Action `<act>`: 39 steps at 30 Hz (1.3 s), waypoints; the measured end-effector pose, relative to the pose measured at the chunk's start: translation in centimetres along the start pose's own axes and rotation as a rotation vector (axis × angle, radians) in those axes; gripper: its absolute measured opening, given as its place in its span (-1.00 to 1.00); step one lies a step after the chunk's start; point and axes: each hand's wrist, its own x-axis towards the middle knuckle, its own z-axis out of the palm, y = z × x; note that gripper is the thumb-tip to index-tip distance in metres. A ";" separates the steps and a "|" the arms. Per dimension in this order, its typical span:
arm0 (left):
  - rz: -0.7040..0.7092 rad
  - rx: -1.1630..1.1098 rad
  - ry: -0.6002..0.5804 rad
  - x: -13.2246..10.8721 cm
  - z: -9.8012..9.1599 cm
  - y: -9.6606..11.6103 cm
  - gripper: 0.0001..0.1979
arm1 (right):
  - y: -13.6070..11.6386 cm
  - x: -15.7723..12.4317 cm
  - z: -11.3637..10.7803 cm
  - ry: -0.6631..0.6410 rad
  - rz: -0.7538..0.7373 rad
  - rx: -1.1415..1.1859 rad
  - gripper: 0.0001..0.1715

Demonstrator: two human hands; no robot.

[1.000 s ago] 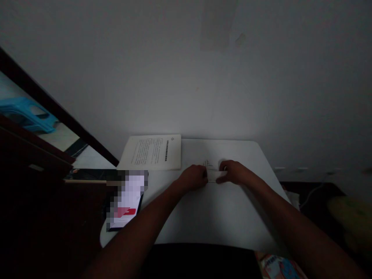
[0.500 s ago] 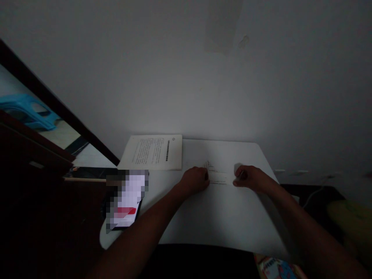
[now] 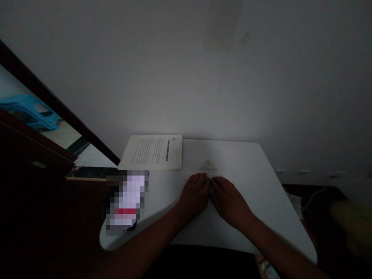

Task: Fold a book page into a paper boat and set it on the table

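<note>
A small folded sheet of white paper (image 3: 207, 169) with faint print lies on the white table (image 3: 255, 182), its far part folded to a point. My left hand (image 3: 196, 190) and my right hand (image 3: 228, 197) lie side by side, palms down, fingers flat on the near part of the paper. Both hands cover most of it. The light is dim.
A printed booklet (image 3: 152, 152) lies at the table's far left corner against the wall. A phone with a lit screen (image 3: 127, 201) sits at the left edge. Dark wooden furniture stands to the left. The table's right edge drops off near a cable.
The hands were apart, pinching the ends of the paper strip. They have come together near the middle and now press flat on the paper.
</note>
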 end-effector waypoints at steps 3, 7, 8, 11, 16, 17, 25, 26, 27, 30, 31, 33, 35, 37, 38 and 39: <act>0.000 0.003 0.013 -0.3 0.2 0.1 -0.69 | 0.2 0.2 -0.2 0.005 -0.007 0.006 -0.53; 0.000 0.020 0.008 -0.4 0.3 0.2 -0.67 | 0.1 0.4 -0.3 -0.015 0.007 -0.027 -0.53; 0.002 0.025 0.010 -0.5 0.3 0.2 -0.66 | 0.0 0.5 -0.3 -0.023 0.014 -0.036 -0.53; -0.004 0.029 0.005 -0.5 0.3 0.2 -0.64 | -0.2 0.8 -0.2 -0.049 0.033 -0.055 -0.53; -0.054 0.031 -0.022 -0.4 0.1 0.2 -0.63 | -0.5 1.4 -0.6 -0.082 0.104 -0.055 -0.51; -0.057 0.029 -0.027 -0.4 0.0 0.1 -0.62 | -0.6 1.5 -0.7 -0.089 0.115 -0.055 -0.50; -0.099 0.024 -0.048 0.3 -0.6 0.3 -0.64 | -0.6 2.3 -1.1 -0.125 0.155 -0.070 -0.50; -0.106 0.028 -0.049 0.4 -0.6 0.3 -0.65 | -0.6 2.3 -1.1 -0.128 0.159 -0.074 -0.51; -0.112 0.032 -0.049 0.5 -0.7 0.3 -0.66 | -0.7 2.4 -1.2 -0.131 0.164 -0.080 -0.51; -0.123 0.040 -0.047 0.7 -0.7 0.2 -0.66 | -0.7 2.7 -1.3 -0.143 0.169 -0.098 -0.51; -0.126 0.041 -0.047 0.7 -0.7 0.2 -0.65 | -0.7 2.8 -1.4 -0.147 0.170 -0.104 -0.51; -0.135 0.039 -0.041 0.9 -0.6 0.1 -0.64 | -0.6 3.1 -1.4 -0.154 0.171 -0.119 -0.51; -0.148 0.037 -0.036 1.0 -0.5 0.0 -0.64 | -0.5 3.3 -1.4 -0.161 0.178 -0.135 -0.52; -0.160 0.034 -0.036 1.2 -0.4 -0.1 -0.65 | -0.4 3.5 -1.4 -0.169 0.181 -0.143 -0.52; -0.163 0.030 -0.040 1.3 -0.3 -0.1 -0.66 | -0.3 3.5 -1.4 -0.173 0.181 -0.142 -0.51; -0.164 0.027 -0.044 1.4 -0.3 -0.2 -0.67 | -0.3 3.5 -1.4 -0.176 0.180 -0.139 -0.51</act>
